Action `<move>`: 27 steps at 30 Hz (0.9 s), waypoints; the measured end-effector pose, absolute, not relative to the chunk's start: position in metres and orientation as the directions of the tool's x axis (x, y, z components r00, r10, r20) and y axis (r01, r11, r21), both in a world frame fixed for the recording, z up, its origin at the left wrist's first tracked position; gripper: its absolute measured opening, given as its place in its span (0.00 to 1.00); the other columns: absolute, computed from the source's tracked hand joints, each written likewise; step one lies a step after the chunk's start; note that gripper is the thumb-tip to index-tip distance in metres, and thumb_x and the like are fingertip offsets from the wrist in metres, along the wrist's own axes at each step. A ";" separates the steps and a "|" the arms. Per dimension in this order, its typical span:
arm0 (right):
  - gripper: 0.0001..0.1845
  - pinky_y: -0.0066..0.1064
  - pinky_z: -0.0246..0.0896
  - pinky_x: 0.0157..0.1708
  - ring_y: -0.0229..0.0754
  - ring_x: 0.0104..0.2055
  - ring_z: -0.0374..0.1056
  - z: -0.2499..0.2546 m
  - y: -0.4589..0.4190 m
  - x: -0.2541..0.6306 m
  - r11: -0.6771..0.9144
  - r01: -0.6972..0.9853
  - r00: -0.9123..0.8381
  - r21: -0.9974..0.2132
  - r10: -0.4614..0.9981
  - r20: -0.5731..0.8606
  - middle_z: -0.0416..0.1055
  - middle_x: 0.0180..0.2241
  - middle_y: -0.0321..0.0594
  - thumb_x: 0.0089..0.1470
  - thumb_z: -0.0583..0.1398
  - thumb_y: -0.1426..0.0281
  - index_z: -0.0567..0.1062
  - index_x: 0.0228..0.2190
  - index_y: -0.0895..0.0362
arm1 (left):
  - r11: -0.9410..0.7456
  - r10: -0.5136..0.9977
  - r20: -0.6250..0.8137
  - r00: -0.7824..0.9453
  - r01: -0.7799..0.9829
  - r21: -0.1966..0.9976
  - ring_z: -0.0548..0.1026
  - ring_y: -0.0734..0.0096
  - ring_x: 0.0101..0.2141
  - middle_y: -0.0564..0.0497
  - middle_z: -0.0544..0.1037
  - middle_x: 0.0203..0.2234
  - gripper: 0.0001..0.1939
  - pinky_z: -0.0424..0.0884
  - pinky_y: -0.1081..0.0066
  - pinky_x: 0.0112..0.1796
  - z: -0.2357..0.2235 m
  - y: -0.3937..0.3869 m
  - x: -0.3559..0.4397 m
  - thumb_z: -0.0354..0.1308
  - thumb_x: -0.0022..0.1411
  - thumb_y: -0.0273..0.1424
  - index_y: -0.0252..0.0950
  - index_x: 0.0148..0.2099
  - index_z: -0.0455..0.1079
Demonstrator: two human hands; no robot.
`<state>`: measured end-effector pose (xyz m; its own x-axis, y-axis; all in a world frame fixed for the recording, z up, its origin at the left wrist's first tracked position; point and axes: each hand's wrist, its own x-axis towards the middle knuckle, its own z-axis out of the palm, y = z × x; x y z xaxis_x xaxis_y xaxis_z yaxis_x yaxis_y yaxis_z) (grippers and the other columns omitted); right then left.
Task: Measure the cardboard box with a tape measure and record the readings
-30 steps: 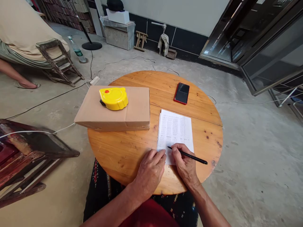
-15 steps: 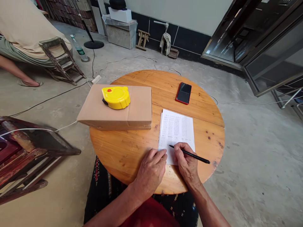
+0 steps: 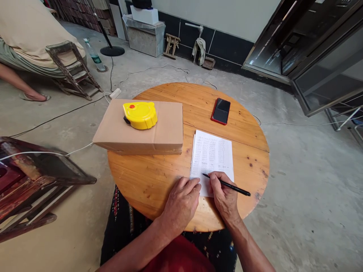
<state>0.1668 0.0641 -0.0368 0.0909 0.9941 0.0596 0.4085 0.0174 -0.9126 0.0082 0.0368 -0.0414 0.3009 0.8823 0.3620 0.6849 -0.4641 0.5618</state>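
Note:
My right hand [image 3: 224, 192] is closed around a black pen [image 3: 235, 187], whose tip touches the written paper [image 3: 211, 155] near its lower left part. Rows of small handwriting in columns cover the sheet, and another sheet's edge shows beneath it. My left hand [image 3: 184, 200] lies curled at the lower left corner of the paper, its fingers together and pressing the corner down on the round wooden table [image 3: 136, 177]. Left of the paper, a yellow tape measure [image 3: 140, 115] with a red button sits on a closed cardboard box [image 3: 167, 121].
A phone in a red case [image 3: 220, 111] lies behind the paper. At the left stand a worn wooden chair [image 3: 36, 185] and, farther back, a seated person [image 3: 36, 37] on a small chair. A water bottle [image 3: 95, 56] and cables are on the floor.
Both hands stay almost where they were, with the pen tip on the same part of the paper. The pen's rear end has shifted very slightly left.

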 end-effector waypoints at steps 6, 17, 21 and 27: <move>0.12 0.29 0.55 0.22 0.37 0.21 0.58 -0.038 0.065 0.167 0.046 0.499 0.059 -0.865 0.994 0.087 0.66 0.20 0.33 0.61 0.55 0.62 0.75 0.32 0.55 | -0.451 0.890 0.342 0.300 0.686 0.571 0.70 0.61 0.41 0.47 0.77 0.46 0.12 0.74 0.60 0.43 -0.039 0.038 0.009 0.52 0.64 0.20 0.33 0.48 0.71; 0.12 0.28 0.57 0.26 0.36 0.23 0.61 -0.033 0.066 0.165 0.139 0.561 0.013 -0.816 0.984 0.176 0.69 0.23 0.33 0.61 0.55 0.66 0.75 0.30 0.56 | -0.442 0.895 0.339 0.289 0.676 0.590 0.70 0.62 0.42 0.47 0.77 0.46 0.12 0.74 0.61 0.44 -0.041 0.036 0.008 0.52 0.64 0.20 0.34 0.48 0.71; 0.11 0.28 0.58 0.27 0.37 0.25 0.62 -0.035 0.067 0.165 0.155 0.557 0.003 -0.816 0.982 0.189 0.70 0.24 0.33 0.61 0.56 0.66 0.75 0.31 0.56 | -0.440 0.896 0.344 0.282 0.678 0.589 0.70 0.62 0.42 0.47 0.77 0.46 0.12 0.73 0.61 0.44 -0.041 0.037 0.008 0.53 0.64 0.20 0.34 0.48 0.71; 0.11 0.28 0.59 0.29 0.37 0.26 0.64 -0.034 0.068 0.164 0.170 0.565 -0.004 -0.807 0.979 0.203 0.72 0.25 0.34 0.61 0.56 0.67 0.75 0.30 0.56 | -0.442 0.894 0.351 0.279 0.683 0.581 0.70 0.62 0.41 0.48 0.77 0.45 0.12 0.73 0.61 0.43 -0.041 0.037 0.008 0.53 0.63 0.20 0.34 0.47 0.71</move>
<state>0.1640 0.0676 -0.0342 -0.0037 0.9791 0.2032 0.5653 0.1697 -0.8073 0.0083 0.0365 -0.0409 0.2793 0.8936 0.3514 0.6831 -0.4421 0.5813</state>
